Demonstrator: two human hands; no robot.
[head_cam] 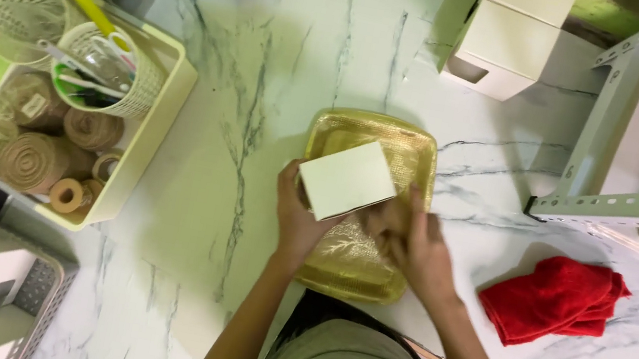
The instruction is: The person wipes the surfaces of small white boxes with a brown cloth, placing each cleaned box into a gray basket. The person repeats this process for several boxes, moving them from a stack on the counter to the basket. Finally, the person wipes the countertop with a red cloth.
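1. The small pale cream cardboard box sits tilted above the square gold textured tray, its long axis running lower left to upper right.
2. The left hand has its grip clamped on the box's lower left edge; the right hand touches the lower right side, fingers curled, hold unclear.
3. Both hands lie equally near.
4. The tray rests on a white marble-patterned tabletop; a red folded cloth lies right of the tray, a cream plastic basket of twine rolls left.
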